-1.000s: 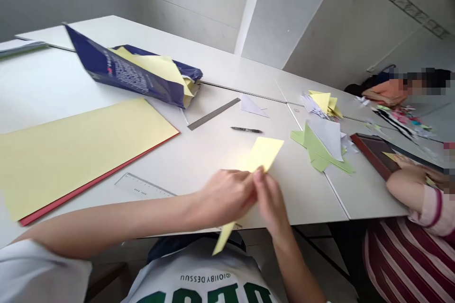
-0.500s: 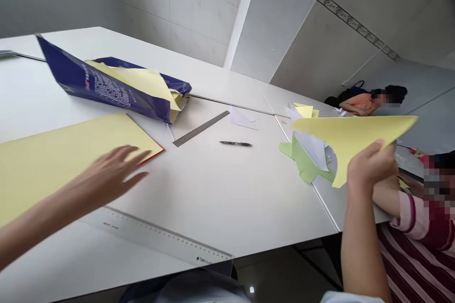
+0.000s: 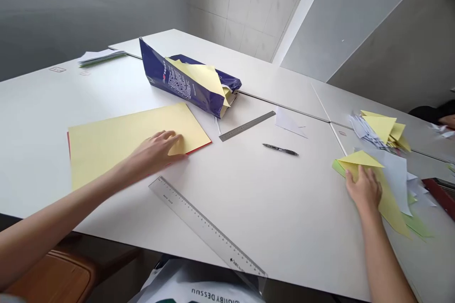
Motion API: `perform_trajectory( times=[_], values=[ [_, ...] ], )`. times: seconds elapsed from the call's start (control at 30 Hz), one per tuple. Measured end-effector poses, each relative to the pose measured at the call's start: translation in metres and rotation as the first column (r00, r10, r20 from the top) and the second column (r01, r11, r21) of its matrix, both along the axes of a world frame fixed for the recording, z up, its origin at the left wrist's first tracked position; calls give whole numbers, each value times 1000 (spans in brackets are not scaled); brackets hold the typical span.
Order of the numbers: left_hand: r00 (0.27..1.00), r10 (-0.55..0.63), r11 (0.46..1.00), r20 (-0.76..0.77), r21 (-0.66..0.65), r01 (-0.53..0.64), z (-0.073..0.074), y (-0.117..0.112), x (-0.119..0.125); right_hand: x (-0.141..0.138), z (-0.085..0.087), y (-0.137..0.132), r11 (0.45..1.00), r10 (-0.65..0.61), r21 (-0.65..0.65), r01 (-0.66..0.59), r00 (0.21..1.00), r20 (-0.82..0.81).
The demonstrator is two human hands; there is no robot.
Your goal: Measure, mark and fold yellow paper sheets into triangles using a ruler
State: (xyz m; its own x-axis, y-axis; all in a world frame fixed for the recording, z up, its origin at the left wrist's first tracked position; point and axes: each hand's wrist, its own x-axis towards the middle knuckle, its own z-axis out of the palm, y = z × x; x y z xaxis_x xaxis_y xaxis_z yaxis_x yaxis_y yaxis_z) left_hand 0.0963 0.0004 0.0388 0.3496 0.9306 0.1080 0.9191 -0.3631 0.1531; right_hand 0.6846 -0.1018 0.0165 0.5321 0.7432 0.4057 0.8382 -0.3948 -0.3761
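My left hand (image 3: 161, 148) lies on a large yellow sheet of paper (image 3: 103, 144), fingers spread, near its right corner. A red edge shows beneath the sheet. On the right, my right hand (image 3: 364, 189) rests on a cut yellow paper piece (image 3: 393, 208) with a folded-looking point, its fingers apart and pressing from above. That piece lies over green paper (image 3: 417, 225) and a white sheet (image 3: 394, 170). A clear plastic ruler (image 3: 209, 227) lies below my left hand, its lower end past the table edge.
A torn dark blue packet (image 3: 185, 85) holding yellow paper stands at the back. A metal ruler (image 3: 248, 126), a white paper triangle (image 3: 288, 123) and a pen (image 3: 280, 149) lie mid-table. Paper scraps (image 3: 384, 130) are heaped at the right; stacked papers (image 3: 101, 57) lie back left.
My right hand has lowered the yellow cut piece from the air onto the paper pile and its fingers have loosened. The view has swung left. My left hand stays over the large sheet.
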Motion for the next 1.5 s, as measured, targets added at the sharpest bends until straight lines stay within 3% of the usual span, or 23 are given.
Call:
perform_trajectory(
  times=[0.1, 0.17, 0.2, 0.23, 0.27, 0.3, 0.33, 0.37, 0.4, 0.43, 0.57, 0.73, 0.83, 1.07, 1.23, 1.3, 1.37, 1.47, 1.5],
  values=[
    [1000, 28, 999, -13, -18, -29, 1, -2, 8, -61, 5, -6, 982, 184, 33, -184, 983, 0],
    [999, 20, 999, -28, -39, -21, 2, -3, 10, -124, 7, -19, 919, 394, 19, -394, 919, -16],
    [999, 13, 999, -37, -49, -15, 3, -3, 11, -158, 8, -28, 857, 514, -13, -515, 857, -34],
    [999, 7, 998, -47, -57, -9, 4, -4, 12, -190, 9, -39, 778, 624, -51, -626, 779, -52],
    [998, 2, 998, -59, -63, -5, 4, -5, 13, -219, 10, -51, 665, 739, -93, -741, 671, -68],
    [998, -2, 998, -71, -66, -3, 4, -6, 14, -243, 11, -63, 444, 879, -187, -876, 467, -98],
    [997, -1, 998, -81, -64, -4, 3, -8, 15, -262, 12, -75, 224, 951, -277, -934, 272, -147],
    [996, 2, 998, -89, -57, -7, 2, -10, 17, -276, 11, -86, 91, 970, -309, -947, 155, -187],
    [996, 5, 999, -94, -49, -9, 1, -11, 18, -284, 10, -94, 24, 971, -331, -943, 101, -215],
    [995, 9, 999, -95, -40, -13, 0, -13, 19, -288, 7, -101, 8, 969, -351, -936, 94, -230],
    [997, -7, 999, -76, -40, 4, 0, -15, 18, -284, -4, -112, 109, 954, -416, -903, 212, -212],
    [998, -57, 996, -23, -75, 55, 8, -12, 5, -273, -5, -119, 143, 954, -398, -906, 234, -189],
    [997, -76, 993, 10, -85, 77, 10, -12, 0, -267, -9, -126, 199, 946, -356, -913, 273, -172],
    [999, 31, 999, 18, -23, -31, 6, -23, 11, -250, -25, -146, 368, 909, -282, -886, 406, -89],
    [998, 57, 998, 12, 35, -57, 5, -33, 24, -230, -14, -155, 314, 916, -269, -910, 365, -165],
    [998, 58, 996, 23, 62, -59, 4, -35, 27, -217, -8, -160, 333, 909, -214, -918, 373, -187],
    [998, 51, 994, 44, 94, -55, 2, -38, 30, -203, -3, -167, 441, 862, -119, -890, 456, -219],
    [994, -47, 991, 98, 133, 34, -2, -51, 42, -184, 3, -175, 712, 679, 47, -701, 669, -303],
    [987, -110, 986, 119, 141, 93, -3, -59, 49, -180, 5, -176, 780, 609, 80, -620, 725, -322]
  ],
)
